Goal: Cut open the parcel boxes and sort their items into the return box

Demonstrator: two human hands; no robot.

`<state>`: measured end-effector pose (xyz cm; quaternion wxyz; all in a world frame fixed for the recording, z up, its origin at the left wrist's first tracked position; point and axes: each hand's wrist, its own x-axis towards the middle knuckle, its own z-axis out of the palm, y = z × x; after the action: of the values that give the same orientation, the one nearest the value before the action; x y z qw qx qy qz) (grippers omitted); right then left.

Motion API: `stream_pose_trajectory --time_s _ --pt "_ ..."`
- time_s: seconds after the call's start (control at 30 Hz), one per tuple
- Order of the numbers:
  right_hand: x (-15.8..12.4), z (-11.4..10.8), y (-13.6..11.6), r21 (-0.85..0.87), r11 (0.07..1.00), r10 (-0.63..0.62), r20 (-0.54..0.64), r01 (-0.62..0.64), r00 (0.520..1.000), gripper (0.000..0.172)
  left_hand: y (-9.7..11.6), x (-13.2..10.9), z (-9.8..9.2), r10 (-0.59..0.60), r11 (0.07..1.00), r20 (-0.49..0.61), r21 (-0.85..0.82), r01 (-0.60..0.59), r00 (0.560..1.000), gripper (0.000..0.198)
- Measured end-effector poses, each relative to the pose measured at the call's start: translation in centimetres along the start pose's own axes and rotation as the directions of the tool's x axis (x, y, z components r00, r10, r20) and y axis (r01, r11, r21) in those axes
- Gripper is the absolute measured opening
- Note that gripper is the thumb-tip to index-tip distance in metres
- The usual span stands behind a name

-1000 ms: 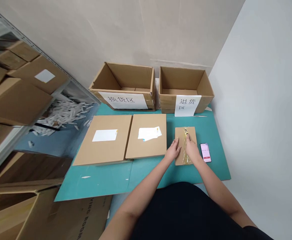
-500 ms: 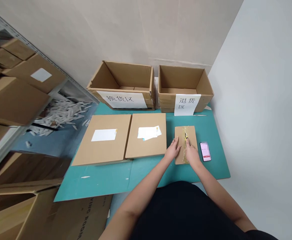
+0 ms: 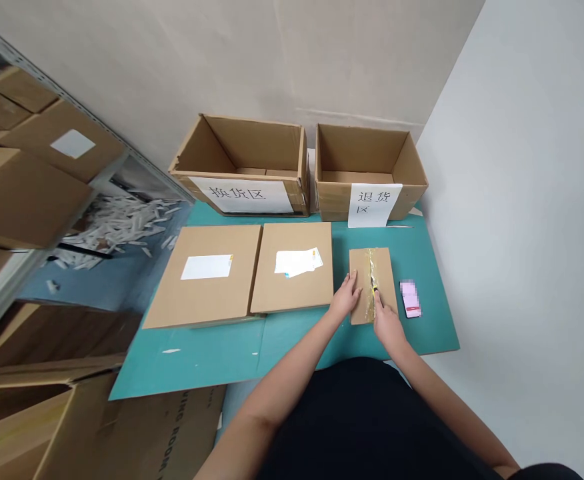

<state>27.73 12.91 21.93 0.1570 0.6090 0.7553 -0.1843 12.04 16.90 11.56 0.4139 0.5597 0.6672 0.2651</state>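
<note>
A small flat cardboard parcel (image 3: 385, 280) lies on the teal mat (image 3: 192, 367), with clear tape (image 3: 371, 270) running lengthwise down its middle. My left hand (image 3: 346, 298) rests flat on the parcel's left half, holding nothing. My right hand (image 3: 387, 325) is closed around a yellow box cutter (image 3: 375, 289), whose tip is at the tape seam near the parcel's lower part. The cutter's handle is mostly hidden by my fingers.
Two large flat cardboard boxes (image 3: 207, 297) with white labels lie to the left of the parcel. A phone (image 3: 411, 299) lies to its right. Two open cartons (image 3: 237, 150) (image 3: 357, 150) with Chinese paper signs stand along the far edge. Stacked cartons fill the left side.
The box cutter and my right hand have moved toward me along the tape seam. The view has shifted slightly, and my left hand stays on the parcel.
</note>
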Motion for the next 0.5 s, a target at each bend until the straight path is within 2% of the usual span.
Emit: stream_pose_trajectory --time_s 0.5 --pt "-5.9 1.7 1.2 -0.022 0.999 -0.038 0.061 0.040 0.997 0.071 0.4 -0.1 -0.4 -0.038 0.999 0.010 0.023 0.038 0.999 0.068"
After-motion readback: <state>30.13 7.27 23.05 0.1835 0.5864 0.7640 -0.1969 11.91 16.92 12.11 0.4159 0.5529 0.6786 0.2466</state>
